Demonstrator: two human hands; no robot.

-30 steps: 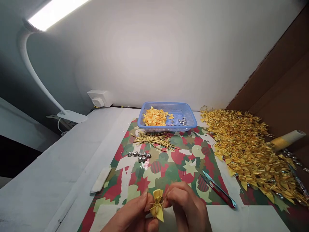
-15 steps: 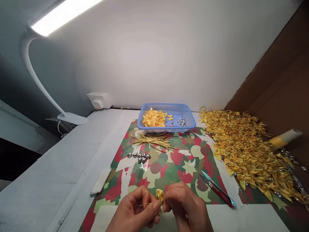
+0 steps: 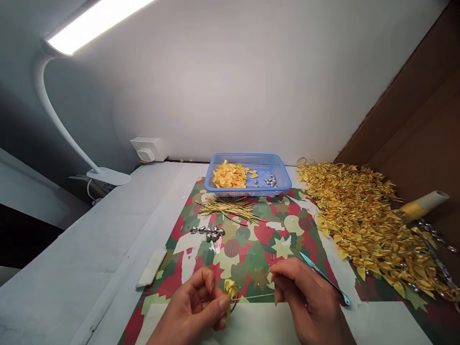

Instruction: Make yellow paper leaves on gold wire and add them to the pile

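A small yellow ribbon bow sits pinched between thumb and fingers of the left hand, low over the near edge of the patterned paper. A thin gold cord runs from it to the right hand, whose fingertips close on its end. The paper covers a white table against a pale wall, under one lamp. One blue basket, one pair of snips and one big heap of finished bows lie beyond.
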